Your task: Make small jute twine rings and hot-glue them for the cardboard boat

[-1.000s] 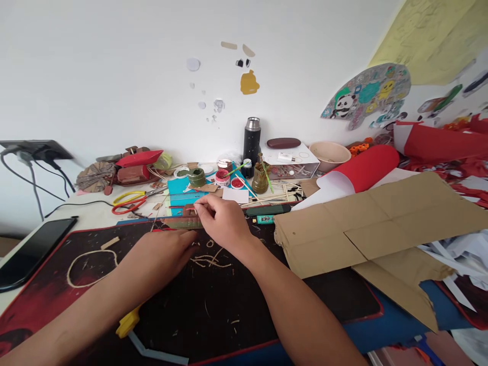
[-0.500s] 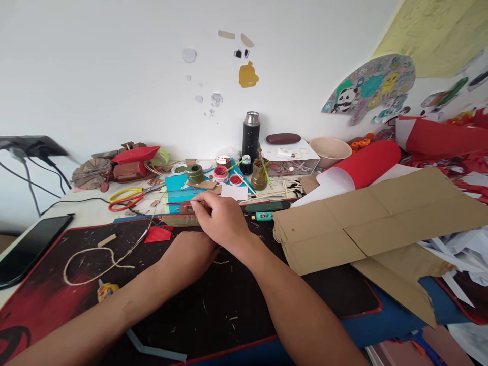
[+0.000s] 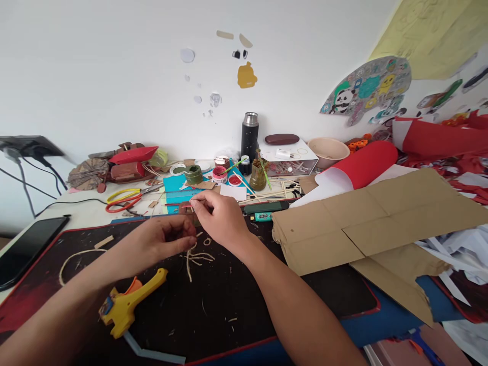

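Note:
My right hand (image 3: 223, 218) is closed in a pinch over the back edge of the dark mat (image 3: 213, 315). What sits between its fingertips is too small to make out; a brown piece (image 3: 186, 209) shows just behind them. To its left, my left hand (image 3: 163, 236) hovers with fingers loosely curled and the thumb apart, nothing visible in it. Short cut strands of twine (image 3: 195, 258) lie just below its fingertips. A yellow glue gun (image 3: 131, 305) with a pale blue glue stick (image 3: 156, 354) rests on the mat beneath my left wrist.
Scissors (image 3: 124, 198), paint jars (image 3: 193, 174) and a black flask (image 3: 249, 137) stand along the back. Folded brown cardboard (image 3: 381, 218) covers the right side, beside a red paper roll (image 3: 362, 165). A phone (image 3: 30, 249) lies at the left edge.
My left hand has moved left and up from beneath my right wrist, uncovering the twine strands and the glue gun. My right hand keeps its pinch in nearly the same place.

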Motion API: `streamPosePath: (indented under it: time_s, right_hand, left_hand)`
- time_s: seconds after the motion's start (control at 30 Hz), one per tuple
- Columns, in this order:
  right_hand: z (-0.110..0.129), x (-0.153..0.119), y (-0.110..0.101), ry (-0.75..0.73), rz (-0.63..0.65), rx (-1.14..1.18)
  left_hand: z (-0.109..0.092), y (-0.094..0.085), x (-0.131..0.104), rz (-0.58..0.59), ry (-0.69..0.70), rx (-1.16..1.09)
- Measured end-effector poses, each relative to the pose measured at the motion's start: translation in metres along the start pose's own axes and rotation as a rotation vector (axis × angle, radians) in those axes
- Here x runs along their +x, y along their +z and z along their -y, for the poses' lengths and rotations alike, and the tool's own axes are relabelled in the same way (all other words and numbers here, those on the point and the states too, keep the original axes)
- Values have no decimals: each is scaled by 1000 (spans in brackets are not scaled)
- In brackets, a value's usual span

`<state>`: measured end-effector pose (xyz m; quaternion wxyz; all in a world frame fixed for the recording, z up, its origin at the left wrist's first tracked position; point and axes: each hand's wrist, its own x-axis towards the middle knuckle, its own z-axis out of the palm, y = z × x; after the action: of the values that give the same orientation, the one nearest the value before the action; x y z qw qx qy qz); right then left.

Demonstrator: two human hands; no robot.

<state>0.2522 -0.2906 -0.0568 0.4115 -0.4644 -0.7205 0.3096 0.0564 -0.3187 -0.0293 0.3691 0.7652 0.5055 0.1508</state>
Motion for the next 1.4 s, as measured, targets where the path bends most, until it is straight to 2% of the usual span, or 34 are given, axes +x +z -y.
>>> streamPosePath:
  time_s: [0.1, 0.27, 0.33, 0.47, 0.57, 0.6, 0.67, 0.77, 0.83, 0.93, 1.03, 1.13, 1.3, 1.4]
  right_hand:
    - [-3, 1, 1, 4, -3, 24]
    - [-7, 1, 3, 21, -12, 68]
    - [-7, 1, 4, 31, -8, 69]
    - [-5, 0, 5, 43, 21, 64]
    - [-3, -1, 6, 44, 65, 52]
    - [-2, -2, 6, 44, 84, 55]
    - [0, -3, 6, 35, 115, 72]
    - [2, -5, 6, 10, 117, 90]
    - [2, -5, 6, 2, 96, 90]
    - [0, -4, 6, 5, 70, 102]
    - [-2, -2, 5, 2, 62, 98]
    - [-1, -2, 5, -24, 63, 68]
    - [1, -2, 4, -50, 68, 10]
    - [3, -3, 3, -45, 75, 4]
  left_hand:
    - [-2, -10, -1, 34, -40, -222]
    - [3, -16, 2, 90, -34, -225]
    - [7, -17, 3, 7, -43, -313]
    - [15, -15, 8, -261, -30, -451]
    - [20, -15, 7, -377, -21, -523]
    - [21, -16, 5, -383, -15, -513]
    - [19, -16, -1, -287, -1, -403]
    - [11, -10, -11, -43, 18, -85]
    - [6, 1, -16, -1, 21, 106]
    - [6, 19, -18, 13, 1, 222]
    - [13, 31, -16, -45, -5, 270]
    - [20, 40, -13, -106, 5, 331]
    - [19, 54, -10, -78, 46, 437]
    - [15, 59, -8, -102, 60, 498]
